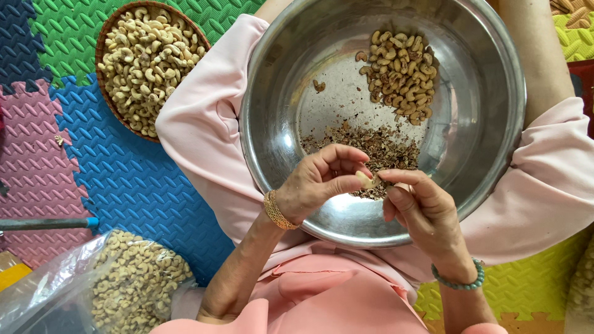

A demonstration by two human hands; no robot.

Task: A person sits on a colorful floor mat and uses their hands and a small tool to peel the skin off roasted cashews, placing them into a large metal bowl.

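A large steel bowl rests on my lap, which is covered in pink cloth. Inside it lie a heap of unpeeled brownish cashews at the far right and a pile of brown skin flakes near the front. My left hand, with a gold bracelet, and my right hand, with a green bead bracelet, meet over the bowl's near rim. Both pinch one pale cashew kernel between their fingertips.
A woven basket of pale peeled cashews sits on the foam mat at the far left. A clear plastic bag of cashews lies at the near left, beside a dark rod with a blue tip. Coloured foam mats cover the floor.
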